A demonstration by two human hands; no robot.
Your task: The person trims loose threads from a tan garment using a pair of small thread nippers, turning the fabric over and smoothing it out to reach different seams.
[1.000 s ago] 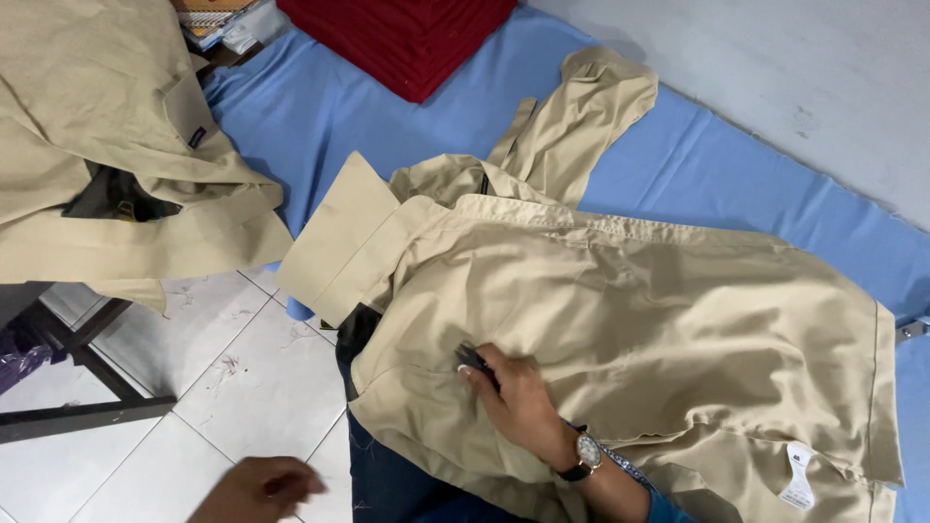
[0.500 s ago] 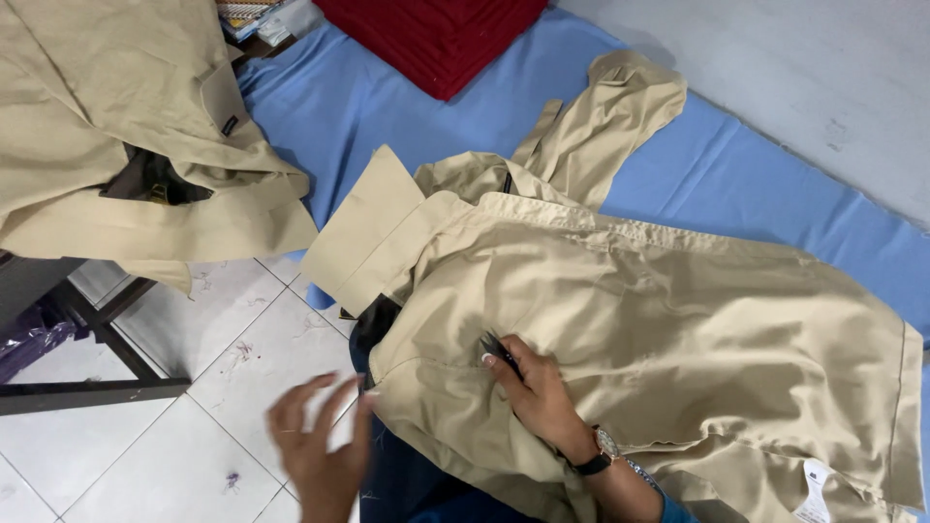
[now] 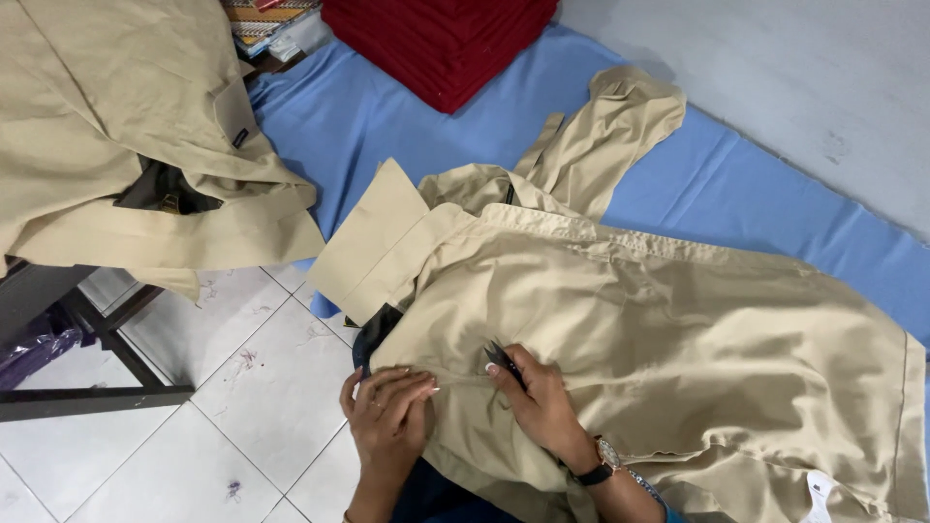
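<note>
A khaki garment (image 3: 668, 320) lies spread over a blue sheet (image 3: 387, 126), its sleeve stretched toward the top. My right hand (image 3: 542, 402), with a watch on the wrist, holds a small dark thread snipper (image 3: 504, 360) against the fabric near the garment's lower edge. My left hand (image 3: 387, 412) presses the cloth flat right beside it, fingers pointing toward the snipper. Both hands rest on the same seam area.
A pile of more khaki garments (image 3: 126, 136) lies on a dark-framed table (image 3: 87, 387) at the left. A stack of red folded cloth (image 3: 436, 44) sits at the top. White floor tiles (image 3: 242, 416) show at lower left, a grey wall (image 3: 775, 77) at upper right.
My left hand has come up from the floor side and landed on the cloth next to my right hand. The right hand with the snipper stays at nearly the same spot.
</note>
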